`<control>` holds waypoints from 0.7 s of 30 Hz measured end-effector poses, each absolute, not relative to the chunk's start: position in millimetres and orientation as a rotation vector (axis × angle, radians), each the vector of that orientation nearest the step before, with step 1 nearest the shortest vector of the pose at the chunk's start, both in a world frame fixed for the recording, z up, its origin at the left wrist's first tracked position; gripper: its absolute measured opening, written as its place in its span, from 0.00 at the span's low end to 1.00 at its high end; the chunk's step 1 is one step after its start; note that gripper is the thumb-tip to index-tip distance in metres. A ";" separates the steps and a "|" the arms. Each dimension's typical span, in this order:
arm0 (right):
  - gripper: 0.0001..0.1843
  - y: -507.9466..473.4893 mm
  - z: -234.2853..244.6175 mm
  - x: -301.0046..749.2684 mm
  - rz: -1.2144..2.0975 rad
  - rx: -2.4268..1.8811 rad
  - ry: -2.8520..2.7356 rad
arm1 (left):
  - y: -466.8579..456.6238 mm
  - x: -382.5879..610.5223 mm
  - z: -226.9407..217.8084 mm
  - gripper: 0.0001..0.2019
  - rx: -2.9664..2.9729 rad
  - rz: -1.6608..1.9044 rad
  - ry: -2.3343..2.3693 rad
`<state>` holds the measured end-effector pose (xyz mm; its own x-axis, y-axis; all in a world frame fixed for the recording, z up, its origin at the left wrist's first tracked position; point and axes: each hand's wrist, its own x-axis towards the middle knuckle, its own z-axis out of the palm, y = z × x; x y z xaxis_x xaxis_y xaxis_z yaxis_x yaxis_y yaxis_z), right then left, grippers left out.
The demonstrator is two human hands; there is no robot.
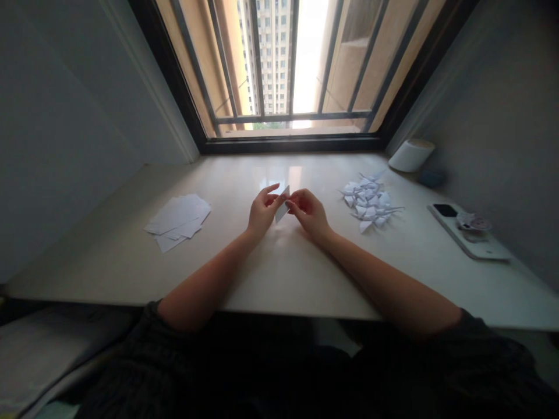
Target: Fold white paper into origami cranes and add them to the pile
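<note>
Between my two hands, above the middle of the white tabletop, is a small piece of folded white paper (282, 213), tilted with a point downward. My left hand (263, 210) pinches its left side between thumb and fingers, one finger stretched out above. At the paper's right edge my right hand (309, 210) is closed, thumb and fingertips pressed on it. A loose stack of flat white paper sheets (179, 216) lies to the left. To the right is a heap of folded white paper cranes (369, 201) with thin pointed ends.
A phone (467, 233) lies at the right with a small round clear object (474, 221) on it. Behind it stand a white roll (410, 155) and a dark small item (431, 177) by the wall. A barred window (288, 144) rises beyond the white tabletop (279, 279).
</note>
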<state>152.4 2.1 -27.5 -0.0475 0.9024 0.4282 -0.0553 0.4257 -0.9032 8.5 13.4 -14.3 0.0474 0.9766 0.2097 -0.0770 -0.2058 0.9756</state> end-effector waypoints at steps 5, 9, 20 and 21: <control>0.16 5.3 -22.3 153.6 0.924 -0.888 -1.225 | 9.8 11.7 -12.7 0.37 1.373 1.259 0.907; 0.19 6.3 -18.5 156.2 0.995 -0.932 -1.176 | 9.1 11.4 -11.2 0.34 1.430 1.324 0.841; 0.21 7.1 -16.3 161.1 1.041 -0.914 -1.175 | 15.1 4.7 -8.7 0.16 1.580 1.330 0.918; 0.21 7.5 -16.3 161.5 1.030 -0.927 -1.183 | 15.1 4.0 -7.9 0.16 1.592 1.325 0.932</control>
